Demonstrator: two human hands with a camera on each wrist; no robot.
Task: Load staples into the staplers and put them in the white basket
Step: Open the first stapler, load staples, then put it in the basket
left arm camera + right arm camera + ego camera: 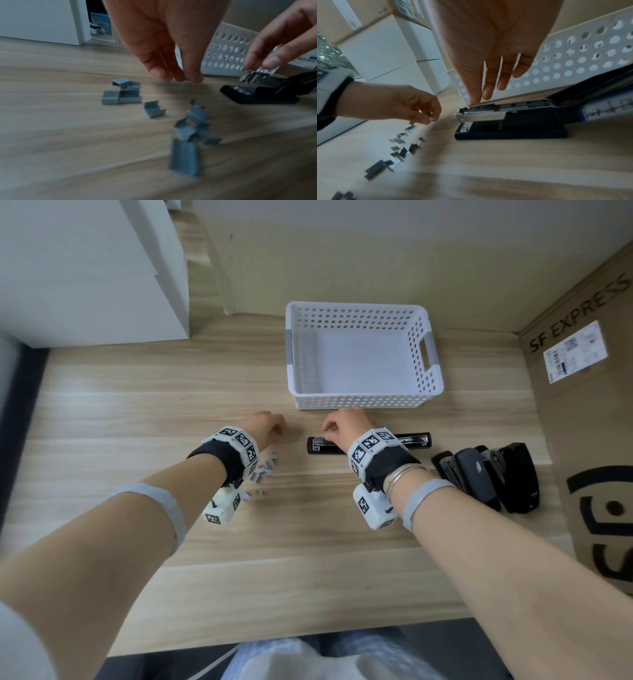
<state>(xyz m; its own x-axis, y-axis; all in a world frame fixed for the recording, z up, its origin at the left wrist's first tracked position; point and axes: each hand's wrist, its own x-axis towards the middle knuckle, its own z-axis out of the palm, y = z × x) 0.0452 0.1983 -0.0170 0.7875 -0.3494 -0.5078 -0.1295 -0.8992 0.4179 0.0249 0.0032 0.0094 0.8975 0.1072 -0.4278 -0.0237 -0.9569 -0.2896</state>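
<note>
Staples: the left hand [164, 40] pinches a small staple strip [433, 119] in its fingers [159, 73]. Just to its right in the head view lies the open stapler [368, 444], long side running left to right on the worktop [171, 405]. The right hand [346, 422] is nearer, its straight fingers resting on the metal tray [488, 115].

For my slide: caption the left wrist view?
Left hand pinches a staple strip above loose staples beside the opened stapler.
</note>
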